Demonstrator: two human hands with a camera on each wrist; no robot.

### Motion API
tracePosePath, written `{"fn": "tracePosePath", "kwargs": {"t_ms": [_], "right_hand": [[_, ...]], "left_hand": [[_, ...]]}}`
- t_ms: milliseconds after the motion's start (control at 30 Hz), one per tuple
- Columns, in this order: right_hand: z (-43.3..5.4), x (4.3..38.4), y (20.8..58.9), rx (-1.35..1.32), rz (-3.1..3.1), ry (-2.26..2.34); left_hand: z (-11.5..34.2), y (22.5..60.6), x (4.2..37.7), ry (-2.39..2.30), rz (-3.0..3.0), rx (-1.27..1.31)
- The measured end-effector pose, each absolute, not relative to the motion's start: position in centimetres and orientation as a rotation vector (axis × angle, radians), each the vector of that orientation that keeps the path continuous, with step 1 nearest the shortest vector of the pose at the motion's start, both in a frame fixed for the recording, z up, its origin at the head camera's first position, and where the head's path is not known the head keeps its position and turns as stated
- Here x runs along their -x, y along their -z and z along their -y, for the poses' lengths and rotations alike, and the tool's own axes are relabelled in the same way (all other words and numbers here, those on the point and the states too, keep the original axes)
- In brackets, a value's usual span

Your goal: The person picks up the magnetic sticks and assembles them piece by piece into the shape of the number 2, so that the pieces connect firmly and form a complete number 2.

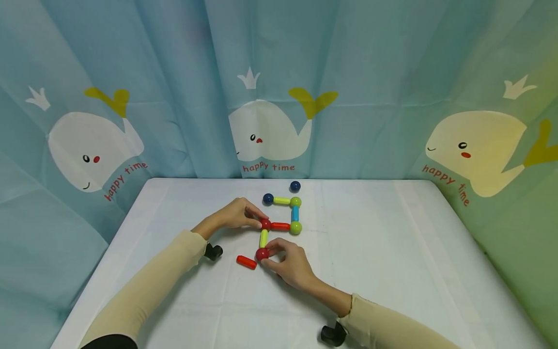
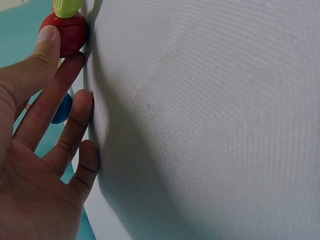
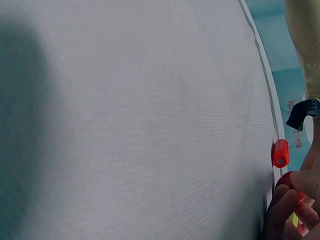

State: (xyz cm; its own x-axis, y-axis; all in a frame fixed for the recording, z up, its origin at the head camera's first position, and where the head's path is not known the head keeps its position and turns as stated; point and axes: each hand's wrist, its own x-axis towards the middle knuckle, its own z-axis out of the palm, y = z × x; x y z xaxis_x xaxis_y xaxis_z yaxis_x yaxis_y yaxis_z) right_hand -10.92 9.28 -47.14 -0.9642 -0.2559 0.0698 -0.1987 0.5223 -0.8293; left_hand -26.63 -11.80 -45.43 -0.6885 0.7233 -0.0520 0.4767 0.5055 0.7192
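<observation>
A chain of balls and short rods lies on the white table. My left hand pinches a red ball between thumb and forefinger, at the corner where a red rod and a yellow-green rod meet. Nearer me, my right hand pinches a second red ball at the lower end of that yellow-green rod. Beyond the red rod come a green ball, a blue rod, another green ball, a yellow-green rod and a dark blue ball.
A loose red rod lies just left of the near red ball. Another dark blue ball sits alone by the far edge of the table. A curtain with whale prints hangs behind and at both sides.
</observation>
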Motion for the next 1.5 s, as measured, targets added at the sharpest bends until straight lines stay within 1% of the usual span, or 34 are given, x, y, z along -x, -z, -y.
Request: {"fn": "tracePosePath", "kwargs": {"t_ms": [1500], "right_hand": [[-9.33,10.94,47.19,0.461,-2.705,1.408]], "left_hand": [[11.62,45.28,26.22,-0.983,-2.425,-0.972]]}}
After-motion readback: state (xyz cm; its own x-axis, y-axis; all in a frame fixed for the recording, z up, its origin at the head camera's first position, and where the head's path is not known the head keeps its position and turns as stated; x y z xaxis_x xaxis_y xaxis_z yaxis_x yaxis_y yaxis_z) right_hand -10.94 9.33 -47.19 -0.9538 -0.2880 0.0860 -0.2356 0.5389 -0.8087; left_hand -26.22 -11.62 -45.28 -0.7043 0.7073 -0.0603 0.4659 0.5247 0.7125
